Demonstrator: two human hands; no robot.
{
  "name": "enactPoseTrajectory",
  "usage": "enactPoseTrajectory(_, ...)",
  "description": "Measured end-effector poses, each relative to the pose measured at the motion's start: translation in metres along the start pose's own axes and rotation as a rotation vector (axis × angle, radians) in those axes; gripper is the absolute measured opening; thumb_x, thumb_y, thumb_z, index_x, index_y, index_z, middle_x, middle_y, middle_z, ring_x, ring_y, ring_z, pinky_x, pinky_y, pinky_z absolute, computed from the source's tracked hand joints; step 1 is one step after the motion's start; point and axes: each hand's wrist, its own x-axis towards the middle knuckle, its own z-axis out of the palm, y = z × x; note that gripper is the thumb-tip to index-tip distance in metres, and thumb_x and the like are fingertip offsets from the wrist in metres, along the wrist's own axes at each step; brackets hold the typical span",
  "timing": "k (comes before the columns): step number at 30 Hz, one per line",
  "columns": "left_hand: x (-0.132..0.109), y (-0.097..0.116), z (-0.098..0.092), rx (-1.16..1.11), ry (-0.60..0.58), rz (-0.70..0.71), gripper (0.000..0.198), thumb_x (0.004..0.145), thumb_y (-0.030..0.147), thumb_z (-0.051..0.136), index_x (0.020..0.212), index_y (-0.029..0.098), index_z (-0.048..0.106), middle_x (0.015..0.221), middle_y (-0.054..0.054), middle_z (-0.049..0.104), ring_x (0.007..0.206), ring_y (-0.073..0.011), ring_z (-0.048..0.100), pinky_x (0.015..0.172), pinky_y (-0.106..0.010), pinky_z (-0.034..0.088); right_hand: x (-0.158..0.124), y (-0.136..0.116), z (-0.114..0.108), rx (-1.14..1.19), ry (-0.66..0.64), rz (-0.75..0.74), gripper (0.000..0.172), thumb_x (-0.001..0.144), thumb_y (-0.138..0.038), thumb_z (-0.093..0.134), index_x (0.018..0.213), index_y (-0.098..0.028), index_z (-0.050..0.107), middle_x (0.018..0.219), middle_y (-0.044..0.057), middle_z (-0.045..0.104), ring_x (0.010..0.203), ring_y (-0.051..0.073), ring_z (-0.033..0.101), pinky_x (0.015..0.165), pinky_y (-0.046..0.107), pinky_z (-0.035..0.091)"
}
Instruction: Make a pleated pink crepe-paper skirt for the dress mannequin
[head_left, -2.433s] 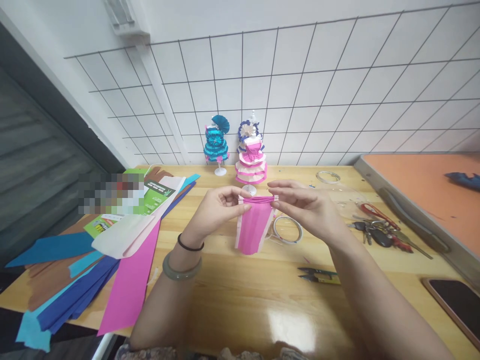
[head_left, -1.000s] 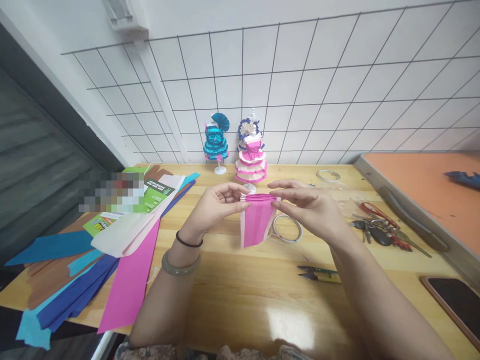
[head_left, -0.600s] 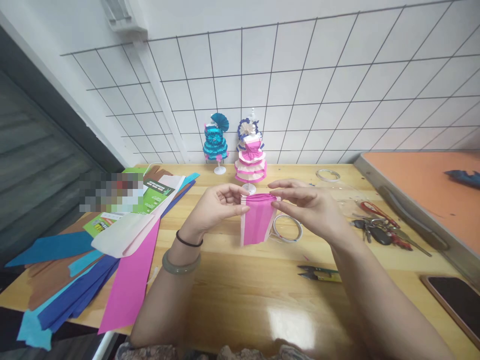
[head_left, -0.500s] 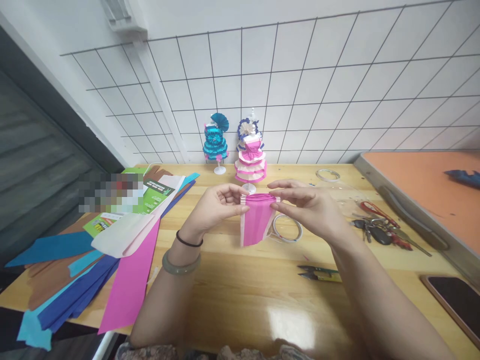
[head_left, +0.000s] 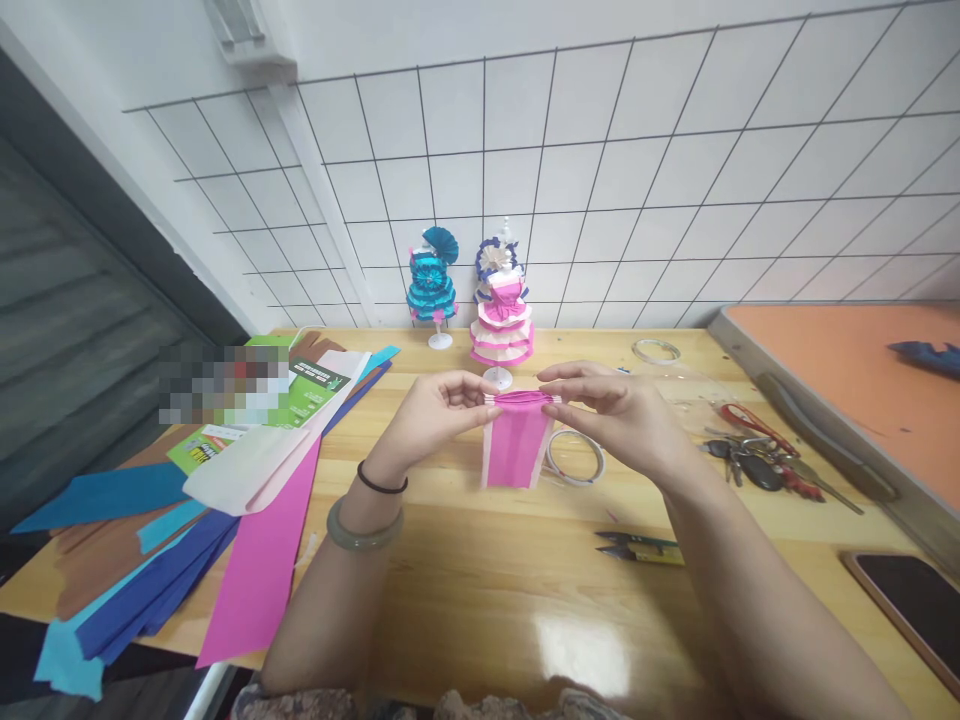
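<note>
A pink strip of crepe paper (head_left: 517,450) with white edges hangs in front of me, its top end gathered into narrow pleats. My left hand (head_left: 442,410) pinches the left edge of the pleats between thumb and fingers. At the right edge, my right hand (head_left: 615,410) grips the same pleats, thumb below and fingers above. The lower part of the strip hangs down unfolded above the table. Just behind it stand a small dress form in a pink and white paper dress (head_left: 502,325) and another in a teal paper dress (head_left: 433,285).
Coloured paper strips (head_left: 262,560) and a green package (head_left: 300,395) cover the table's left side. A ring of tape (head_left: 576,458), yellow-handled thread snips (head_left: 641,548), keys (head_left: 757,465), a clear roll (head_left: 656,351) and a phone (head_left: 911,610) lie rightward, beside an orange-topped case (head_left: 847,350).
The strip's hanging end has swung slightly and now faces me straighter. The pleated top looks flatter, pressed more tightly together. Both hands stay almost in place.
</note>
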Motion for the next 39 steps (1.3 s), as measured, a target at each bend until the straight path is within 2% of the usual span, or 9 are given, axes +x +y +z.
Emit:
enactPoseTrajectory(11, 0.0, 0.001, 0.001, 0.049, 0.012, 0.057, 0.023, 0.069, 0.032, 0.072, 0.082, 0.014, 0.067, 0.086, -0.006, 0.07, 0.077, -0.0143, 0.064, 0.074, -0.027, 0.052, 0.0, -0.004, -0.002, -0.011, -0.024, -0.003, 0.015, 0.077, -0.032, 0.064, 0.082, -0.02, 0.073, 0.092, 0.006, 0.07, 0.085, 0.02, 0.064, 0.078, 0.035, 0.051)
enactPoseTrajectory(21, -0.001, 0.001, 0.001, 0.035, 0.055, 0.041, 0.024, 0.068, 0.032, 0.072, 0.083, 0.014, 0.067, 0.083, -0.006, 0.07, 0.073, -0.0142, 0.063, 0.07, -0.026, 0.051, -0.002, -0.011, -0.004, -0.059, -0.028, 0.085, 0.02, 0.079, -0.037, 0.062, 0.083, -0.021, 0.072, 0.087, 0.004, 0.072, 0.081, 0.019, 0.065, 0.07, 0.03, 0.051)
enactPoseTrajectory(26, -0.002, 0.004, 0.001, 0.036, 0.036, 0.03, 0.022, 0.07, 0.032, 0.069, 0.081, 0.014, 0.063, 0.078, -0.003, 0.066, 0.071, -0.0121, 0.06, 0.07, -0.026, 0.049, -0.002, -0.012, -0.002, -0.061, -0.035, 0.085, 0.021, 0.079, -0.038, 0.06, 0.084, -0.02, 0.072, 0.086, 0.005, 0.073, 0.08, 0.021, 0.066, 0.068, 0.031, 0.052)
enactPoseTrajectory(29, -0.002, 0.004, 0.002, 0.038, -0.019, 0.026, 0.021, 0.073, 0.03, 0.066, 0.085, 0.015, 0.058, 0.081, -0.002, 0.063, 0.071, -0.0104, 0.058, 0.068, -0.024, 0.047, -0.003, -0.012, -0.001, -0.074, -0.037, 0.077, 0.022, 0.079, -0.038, 0.06, 0.082, -0.019, 0.071, 0.084, 0.006, 0.073, 0.077, 0.021, 0.066, 0.068, 0.032, 0.052)
enactPoseTrajectory(33, -0.003, 0.006, 0.002, 0.013, -0.115, 0.044, 0.039, 0.071, 0.026, 0.069, 0.105, 0.018, 0.051, 0.106, -0.007, 0.059, 0.092, -0.0142, 0.059, 0.079, -0.026, 0.048, -0.003, -0.012, 0.001, -0.06, -0.052, 0.072, 0.022, 0.079, -0.037, 0.059, 0.081, -0.019, 0.071, 0.083, 0.006, 0.073, 0.078, 0.021, 0.066, 0.071, 0.033, 0.052)
enactPoseTrajectory(36, -0.005, 0.01, 0.003, 0.107, -0.082, 0.105, 0.062, 0.068, 0.027, 0.072, 0.122, 0.023, 0.044, 0.123, -0.01, 0.053, 0.113, -0.0193, 0.051, 0.092, -0.031, 0.044, -0.002, -0.012, 0.002, -0.056, -0.069, 0.089, 0.02, 0.079, -0.036, 0.059, 0.079, -0.019, 0.07, 0.083, 0.005, 0.073, 0.078, 0.02, 0.066, 0.071, 0.032, 0.051)
enactPoseTrajectory(37, -0.006, 0.011, 0.004, 0.157, -0.063, 0.133, 0.064, 0.068, 0.028, 0.073, 0.124, 0.024, 0.044, 0.125, -0.009, 0.052, 0.116, -0.0201, 0.049, 0.094, -0.033, 0.042, -0.002, -0.013, 0.003, -0.058, -0.075, 0.09, 0.02, 0.079, -0.036, 0.059, 0.079, -0.019, 0.07, 0.083, 0.005, 0.072, 0.078, 0.02, 0.066, 0.072, 0.032, 0.051)
enactPoseTrajectory(39, -0.007, 0.013, 0.007, 0.266, -0.047, 0.179, 0.055, 0.069, 0.03, 0.071, 0.12, 0.023, 0.051, 0.123, -0.008, 0.055, 0.116, -0.0211, 0.049, 0.098, -0.035, 0.039, -0.002, -0.014, 0.004, -0.07, -0.084, 0.082, 0.019, 0.079, -0.035, 0.059, 0.078, -0.019, 0.069, 0.083, 0.005, 0.072, 0.077, 0.019, 0.065, 0.072, 0.031, 0.051)
